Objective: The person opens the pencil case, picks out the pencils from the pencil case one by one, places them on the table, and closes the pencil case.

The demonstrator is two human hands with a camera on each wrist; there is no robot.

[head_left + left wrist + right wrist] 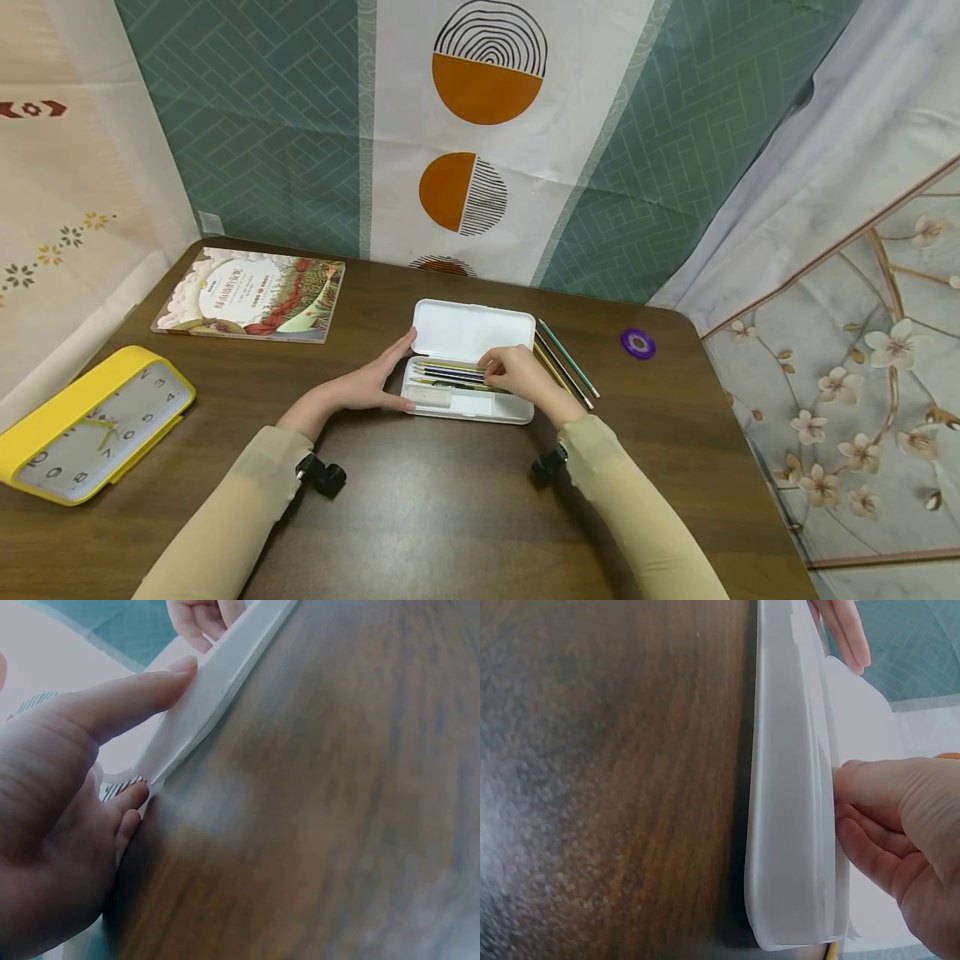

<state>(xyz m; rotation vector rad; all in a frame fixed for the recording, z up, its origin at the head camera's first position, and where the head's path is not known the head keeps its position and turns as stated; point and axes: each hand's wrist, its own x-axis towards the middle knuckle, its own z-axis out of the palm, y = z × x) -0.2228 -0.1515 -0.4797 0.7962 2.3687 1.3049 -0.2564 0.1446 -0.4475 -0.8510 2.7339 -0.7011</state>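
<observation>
A white pencil case lies with its lid raised, with several pencils and a white eraser in its tray. My left hand is spread at the case's left end. Its thumb lies straight at the front rim, while the forefinger reaches the lid's edge. My right hand reaches over the tray's right part and pinches the end of a pencil among the others. In the right wrist view the bent fingers dip behind the case's front wall, which hides their tips.
Several loose pencils lie right of the case, and a purple ring-shaped thing sits farther right. A picture book is at the back left. A yellow clock stands at the left on the brown table.
</observation>
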